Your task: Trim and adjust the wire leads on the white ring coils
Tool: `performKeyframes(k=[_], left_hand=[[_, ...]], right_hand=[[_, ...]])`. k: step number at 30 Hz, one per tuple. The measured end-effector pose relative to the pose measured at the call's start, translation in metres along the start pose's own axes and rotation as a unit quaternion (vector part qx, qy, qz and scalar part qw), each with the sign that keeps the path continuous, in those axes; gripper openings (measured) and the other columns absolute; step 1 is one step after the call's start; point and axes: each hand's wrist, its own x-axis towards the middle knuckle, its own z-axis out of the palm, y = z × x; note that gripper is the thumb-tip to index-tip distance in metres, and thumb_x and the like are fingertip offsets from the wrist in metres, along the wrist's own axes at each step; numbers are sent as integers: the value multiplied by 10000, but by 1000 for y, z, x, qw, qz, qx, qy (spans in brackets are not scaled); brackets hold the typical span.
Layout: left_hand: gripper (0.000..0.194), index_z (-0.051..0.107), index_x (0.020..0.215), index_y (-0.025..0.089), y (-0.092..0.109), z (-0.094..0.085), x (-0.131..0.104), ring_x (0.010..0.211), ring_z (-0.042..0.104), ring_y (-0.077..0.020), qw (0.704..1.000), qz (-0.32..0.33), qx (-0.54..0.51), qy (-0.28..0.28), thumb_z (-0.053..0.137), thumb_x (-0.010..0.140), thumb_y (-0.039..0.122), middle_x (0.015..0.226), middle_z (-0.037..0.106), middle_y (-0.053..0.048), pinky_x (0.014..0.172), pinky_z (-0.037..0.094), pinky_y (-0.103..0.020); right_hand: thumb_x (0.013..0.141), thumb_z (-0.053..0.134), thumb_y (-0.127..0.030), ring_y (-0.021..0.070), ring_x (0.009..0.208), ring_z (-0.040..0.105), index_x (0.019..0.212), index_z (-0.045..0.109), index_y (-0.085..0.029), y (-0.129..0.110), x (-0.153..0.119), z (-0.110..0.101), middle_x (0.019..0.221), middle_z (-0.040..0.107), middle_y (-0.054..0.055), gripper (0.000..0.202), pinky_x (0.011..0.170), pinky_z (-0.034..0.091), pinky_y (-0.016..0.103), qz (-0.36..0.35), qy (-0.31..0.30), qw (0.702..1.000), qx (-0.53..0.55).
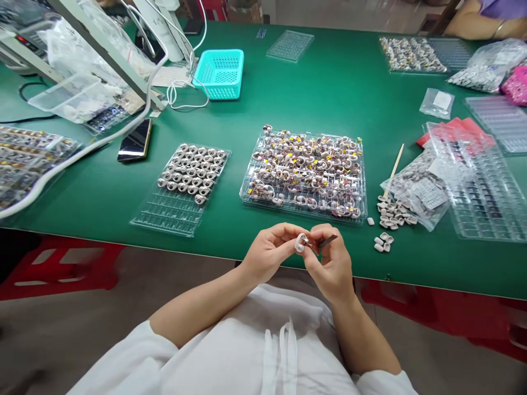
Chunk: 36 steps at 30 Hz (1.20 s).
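Note:
Near the table's front edge, my left hand (269,252) pinches a small white earbud shell (300,243) between thumb and fingers. My right hand (332,263) is closed around slim dark tweezers (328,241), and its fingertips meet the shell's open side. Small dark and coppery parts show at that opening, too tiny to make out. Just beyond my hands lies a clear tray (242,193) filled with white ring-like pieces carrying yellow and reddish bits. To the left, another clear tray (164,214) holds rows of white shells (191,170).
Loose white caps (393,213) lie to the right beside a wooden stick (395,167) and a bag of parts (415,184). A phone (135,140), a turquoise basket (220,96) and a white cable (102,141) are left. Another person's arm (469,22) rests far right.

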Motion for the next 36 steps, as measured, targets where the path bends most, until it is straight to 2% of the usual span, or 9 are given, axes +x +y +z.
performKeyframes(k=[8, 18, 29, 36], left_hand=[[171, 795, 877, 155, 1, 3, -1, 754, 743, -156, 997, 28, 55, 51, 829, 758, 273, 839, 802, -54, 715, 604, -219], [232, 820, 954, 170, 1, -1, -3, 854, 764, -219, 991, 27, 122, 50, 823, 758, 295, 937, 814, -79, 779, 627, -272], [204, 831, 935, 215, -5, -3, -4, 851, 770, -216, 991, 20, 120, 53, 838, 741, 280, 904, 817, -73, 804, 623, -267], [208, 828, 956, 227, -15, -8, -6, 951, 760, -244, 991, 6, 124, 53, 822, 767, 311, 1015, 806, -84, 853, 603, -282]], right_hand=[[855, 631, -142, 127, 734, 493, 1003, 545, -259, 6, -2, 8, 938, 522, -2, 207, 629, 425, 270, -16, 36, 999, 26], [879, 648, -156, 110, 699, 507, 975, 603, -261, 8, -3, 10, 936, 498, -1, 149, 580, 417, 260, -4, 61, 993, 97], [862, 580, -125, 105, 665, 501, 884, 565, -236, 8, -3, 16, 916, 480, -1, 115, 571, 417, 268, -9, 104, 992, 71], [793, 584, -80, 117, 681, 488, 839, 538, -227, 8, -3, 19, 873, 477, -3, 160, 559, 389, 260, -25, 128, 991, 23]])
